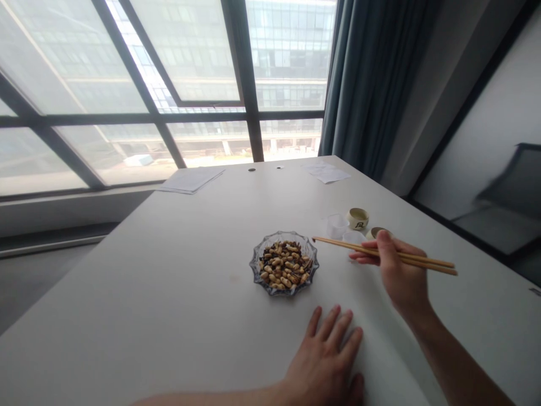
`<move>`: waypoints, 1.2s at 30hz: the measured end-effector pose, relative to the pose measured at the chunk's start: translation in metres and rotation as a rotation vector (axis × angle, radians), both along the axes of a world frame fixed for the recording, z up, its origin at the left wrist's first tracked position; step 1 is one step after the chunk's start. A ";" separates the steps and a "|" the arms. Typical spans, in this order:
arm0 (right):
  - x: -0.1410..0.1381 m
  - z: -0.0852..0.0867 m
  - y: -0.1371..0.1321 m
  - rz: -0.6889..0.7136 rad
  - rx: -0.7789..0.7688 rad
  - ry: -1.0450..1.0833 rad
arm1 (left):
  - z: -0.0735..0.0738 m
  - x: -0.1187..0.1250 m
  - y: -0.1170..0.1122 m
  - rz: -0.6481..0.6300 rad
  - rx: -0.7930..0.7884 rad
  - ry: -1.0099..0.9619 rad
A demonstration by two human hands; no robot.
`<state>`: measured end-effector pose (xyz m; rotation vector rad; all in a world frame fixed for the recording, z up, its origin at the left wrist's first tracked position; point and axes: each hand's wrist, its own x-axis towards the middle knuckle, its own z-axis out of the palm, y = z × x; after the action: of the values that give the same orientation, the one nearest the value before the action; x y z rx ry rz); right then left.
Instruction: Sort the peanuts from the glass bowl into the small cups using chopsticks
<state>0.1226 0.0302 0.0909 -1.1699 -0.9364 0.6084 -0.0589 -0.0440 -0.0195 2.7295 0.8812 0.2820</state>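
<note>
Right hand (399,276), right of centre, fingers (382,241) closed round a pair of wooden chopsticks (338,243), gripped about mid-length. The sticks lie nearly level and close together. Tips point left and sit just off the right rim of the glass bowl (256,260), near it but not touching and not inside. Butt ends stick out past the hand to the right.

Left hand (327,361) lies palm down on the white worktop (169,293), fingers spread and flat, holding nothing. It is in front of the bowl, a bit to its right, and apart from it. The forearm comes in along the bottom edge.

The bowl is scalloped clear glass, upright, mid-worktop, filled with peanuts (284,265) mixed with dark bits, possibly dried chilli, too small to tell.

Behind the right hand is a cluster of small cups. A cream ceramic cup (358,218) with a dark mark stands upright. A clear plastic cup (337,224) is just left of it. A second small cup (375,232) is half hidden by the thumb. All are well apart from the bowl.

At the far edge, a paper stack (192,179) lies left and a loose sheet (327,172) right. Two small dark holes in the worktop sit between them. A large window (169,84) is beyond, a grey-blue curtain (367,84) at its right side, and a blurred dark chair (507,192) at far right.
</note>
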 end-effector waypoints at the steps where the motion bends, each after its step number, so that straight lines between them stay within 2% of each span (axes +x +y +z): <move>1: 0.011 0.004 0.000 -0.056 0.031 -0.023 | 0.001 0.000 0.000 0.000 -0.001 0.002; 4: 0.051 0.010 0.003 -0.233 0.097 -0.086 | 0.004 -0.001 -0.001 0.004 0.000 0.001; 7: 0.089 0.008 0.006 -0.363 0.115 -0.145 | 0.007 -0.001 -0.001 0.006 -0.003 -0.012; 10: 0.115 0.002 0.009 -0.425 0.056 -0.208 | 0.008 -0.001 0.000 0.010 -0.012 -0.015; 12: 0.123 -0.003 0.010 -0.418 -0.028 -0.220 | 0.008 -0.001 0.000 0.008 -0.017 -0.012; 16: 0.127 -0.007 0.012 -0.379 -0.126 -0.211 | 0.008 -0.001 -0.001 0.012 -0.021 -0.019; 25: 0.119 -0.004 0.010 -0.391 -0.066 -0.181 | 0.012 -0.001 -0.001 0.016 -0.021 -0.013; 30: 0.113 0.000 0.006 -0.397 -0.120 -0.190 | 0.012 -0.001 -0.001 0.018 -0.021 -0.017; 36: 0.120 0.006 -0.008 -0.455 -0.146 -0.252 | 0.011 0.000 0.000 0.016 -0.027 -0.023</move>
<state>0.2423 0.0221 0.0971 -1.5576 -0.8049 0.1652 -0.0590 -0.0442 -0.0087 2.6904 0.8947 0.3024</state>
